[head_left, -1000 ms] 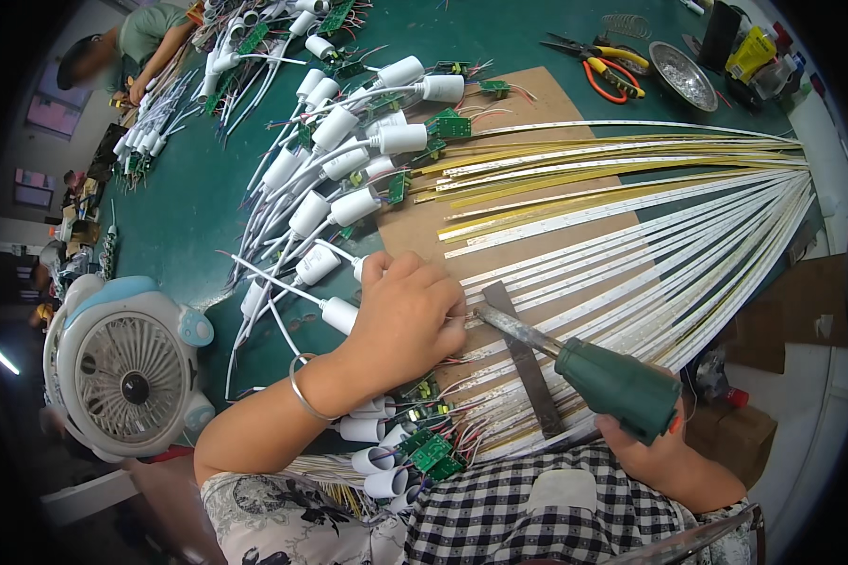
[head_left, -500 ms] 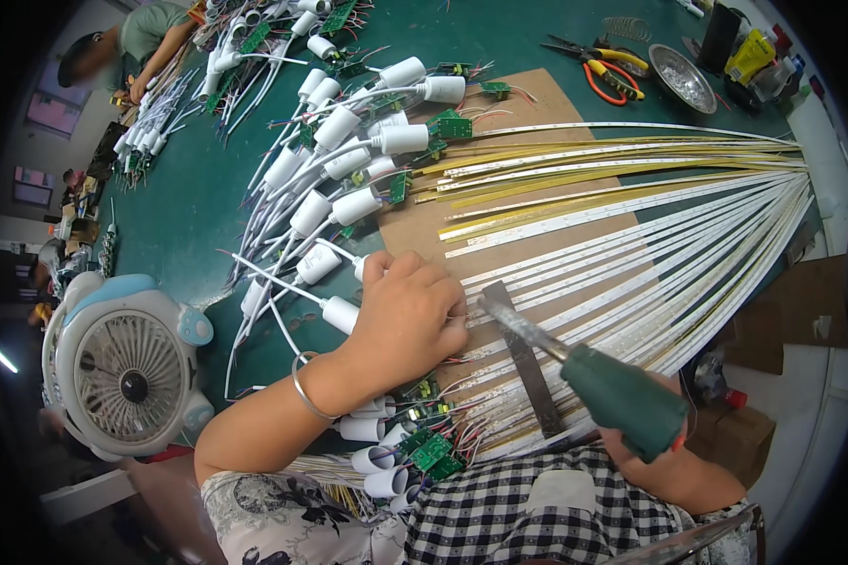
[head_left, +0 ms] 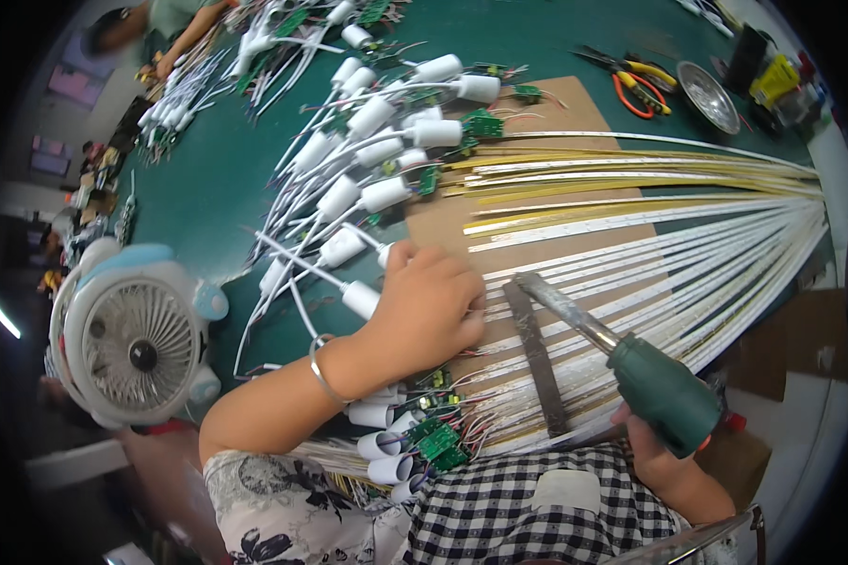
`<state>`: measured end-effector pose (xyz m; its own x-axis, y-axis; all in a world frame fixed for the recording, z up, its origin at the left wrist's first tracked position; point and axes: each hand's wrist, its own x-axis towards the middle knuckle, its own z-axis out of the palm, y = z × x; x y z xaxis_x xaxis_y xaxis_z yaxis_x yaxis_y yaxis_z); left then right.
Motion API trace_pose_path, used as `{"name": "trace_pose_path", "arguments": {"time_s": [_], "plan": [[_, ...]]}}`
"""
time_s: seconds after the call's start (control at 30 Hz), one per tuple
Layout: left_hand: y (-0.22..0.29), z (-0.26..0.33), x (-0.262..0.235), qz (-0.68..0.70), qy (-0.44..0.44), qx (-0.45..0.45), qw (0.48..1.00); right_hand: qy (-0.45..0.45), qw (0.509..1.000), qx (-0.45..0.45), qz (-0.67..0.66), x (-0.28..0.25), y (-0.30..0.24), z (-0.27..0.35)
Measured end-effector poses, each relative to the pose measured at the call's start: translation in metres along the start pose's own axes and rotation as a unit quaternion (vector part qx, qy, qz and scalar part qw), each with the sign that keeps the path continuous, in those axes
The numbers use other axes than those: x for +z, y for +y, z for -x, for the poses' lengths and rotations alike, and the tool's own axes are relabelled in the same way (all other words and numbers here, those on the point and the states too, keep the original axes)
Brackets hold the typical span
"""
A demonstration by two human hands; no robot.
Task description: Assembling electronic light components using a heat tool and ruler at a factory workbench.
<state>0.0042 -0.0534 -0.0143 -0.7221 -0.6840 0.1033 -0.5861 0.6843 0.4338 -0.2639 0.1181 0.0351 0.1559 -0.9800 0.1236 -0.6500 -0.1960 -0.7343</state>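
Checked cloth (head_left: 499, 513) covers the lap at the near edge, and just beyond it a cluster of white caps and small green boards (head_left: 415, 438) is bunched where the strip ends gather. To the near right, a soldering iron (head_left: 622, 363) is gripped by its green handle in the right hand (head_left: 664, 461), fingers closed around it from below, the metal barrel angled up and left so that its tip comes close to the left hand. The left hand (head_left: 429, 306) is laid palm down with fingers curled onto the near ends of the long white and yellow strips (head_left: 650, 235), apparently to pin them flat for the tip (what the fingertips pinch is hidden). A dark flat bar (head_left: 537, 363) lies across the strips, seemingly as a weight. The strips are fanned over a brown board (head_left: 575, 104) that shields the green table (head_left: 217, 188). A small white fan (head_left: 137, 344) stands at the left. Farther off, white cylinders with leads (head_left: 377, 160) are heaped, and pliers (head_left: 631, 80) and a metal dish (head_left: 707, 94) lie at the far right.
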Motion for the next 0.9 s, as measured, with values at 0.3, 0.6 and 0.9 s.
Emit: {"name": "trace_pose_path", "arguments": {"time_s": [0.3,0.6,0.9], "plan": [[0.003,0.005,-0.007,-0.007,-0.021,-0.016,1.0,-0.039,0.999,-0.003,0.015,-0.003,0.017,0.02],[-0.043,-0.037,-0.056,-0.18,0.159,-0.066,0.969,0.047,0.994,0.008,-0.095,0.001,0.021,0.019],[-0.062,-0.062,-0.036,-0.269,0.185,-0.004,0.945,0.056,0.985,0.054,-0.156,0.005,0.023,0.021]]}}
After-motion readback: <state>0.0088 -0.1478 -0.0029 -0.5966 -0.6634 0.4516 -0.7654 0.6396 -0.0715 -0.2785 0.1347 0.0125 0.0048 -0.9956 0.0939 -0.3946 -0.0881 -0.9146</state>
